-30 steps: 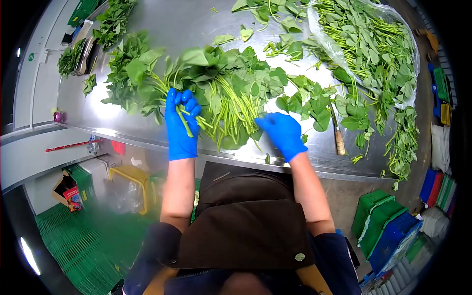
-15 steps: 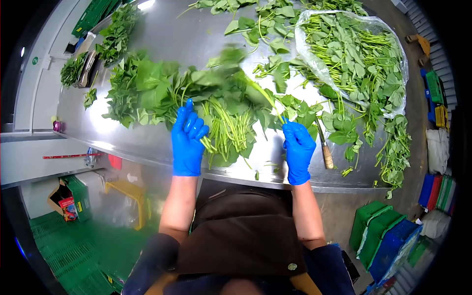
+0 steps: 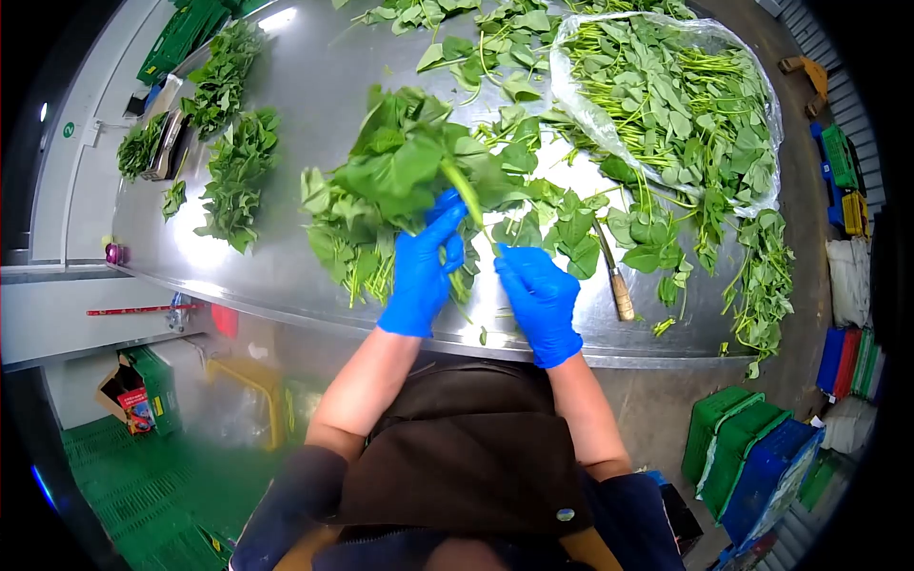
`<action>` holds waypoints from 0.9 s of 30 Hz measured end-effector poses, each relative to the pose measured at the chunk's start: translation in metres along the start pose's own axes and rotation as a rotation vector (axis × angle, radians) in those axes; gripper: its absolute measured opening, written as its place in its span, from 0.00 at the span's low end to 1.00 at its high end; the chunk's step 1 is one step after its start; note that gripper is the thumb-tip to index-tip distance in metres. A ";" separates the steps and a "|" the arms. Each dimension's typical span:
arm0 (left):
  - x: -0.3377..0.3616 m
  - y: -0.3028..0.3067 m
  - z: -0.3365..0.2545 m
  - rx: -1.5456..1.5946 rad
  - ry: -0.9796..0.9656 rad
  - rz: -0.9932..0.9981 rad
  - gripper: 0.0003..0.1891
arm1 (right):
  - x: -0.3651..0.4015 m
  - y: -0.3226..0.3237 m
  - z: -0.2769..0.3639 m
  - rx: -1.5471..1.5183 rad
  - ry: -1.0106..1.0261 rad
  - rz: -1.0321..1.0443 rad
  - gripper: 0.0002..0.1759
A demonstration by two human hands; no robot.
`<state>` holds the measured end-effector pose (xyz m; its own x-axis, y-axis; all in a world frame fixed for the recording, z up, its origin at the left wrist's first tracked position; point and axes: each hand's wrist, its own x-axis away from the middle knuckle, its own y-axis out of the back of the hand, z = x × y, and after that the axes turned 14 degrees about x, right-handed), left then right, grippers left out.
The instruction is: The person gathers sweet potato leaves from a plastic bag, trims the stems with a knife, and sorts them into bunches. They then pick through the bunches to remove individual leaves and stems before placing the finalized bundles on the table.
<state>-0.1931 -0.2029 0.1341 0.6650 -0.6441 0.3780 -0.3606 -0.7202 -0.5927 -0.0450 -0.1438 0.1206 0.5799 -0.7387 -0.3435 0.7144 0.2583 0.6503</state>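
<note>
My left hand (image 3: 422,276), in a blue glove, is closed around the stems of a bunch of leafy greens (image 3: 400,162). Broad green leaves fan out above that hand, slightly blurred. My right hand (image 3: 541,303), also gloved in blue, pinches the lower stem ends of the same bunch with thumb and fingers. Beneath and left of the bunch lies a pile of leafy stems (image 3: 347,262) on the metal table, partly covered by my left hand. To the right of my right hand lies a knife (image 3: 622,297) with a wooden handle.
A clear plastic bag (image 3: 562,81) full of leafy stems lies open at the back right. Loose greens (image 3: 762,285) trail over the right side of the metal table (image 3: 314,76). Bundled greens (image 3: 238,181) lie at the left. Stacked crates (image 3: 724,428) stand on the floor.
My left hand has moved up and right and closed on the stems. My right hand has shifted left. The leafy bunch has swung left; greens near the left bundle no longer reach it.
</note>
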 end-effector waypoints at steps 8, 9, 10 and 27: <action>0.001 0.002 0.012 0.063 0.172 -0.082 0.16 | -0.012 -0.012 0.010 -0.335 -0.241 0.282 0.13; 0.003 0.006 0.016 0.073 0.162 -0.048 0.16 | -0.008 -0.026 0.001 -0.417 -0.327 0.303 0.14; 0.005 0.008 0.015 0.080 0.165 -0.070 0.16 | -0.006 -0.034 -0.004 -0.497 -0.412 0.324 0.14; -0.016 0.100 -0.062 0.382 -0.059 -0.031 0.19 | -0.032 -0.028 -0.031 -1.215 -0.814 0.299 0.26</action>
<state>-0.2806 -0.2806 0.1123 0.7123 -0.5997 0.3648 -0.0779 -0.5841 -0.8079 -0.0717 -0.1085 0.0923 0.6803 -0.5969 0.4254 0.7304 0.5040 -0.4610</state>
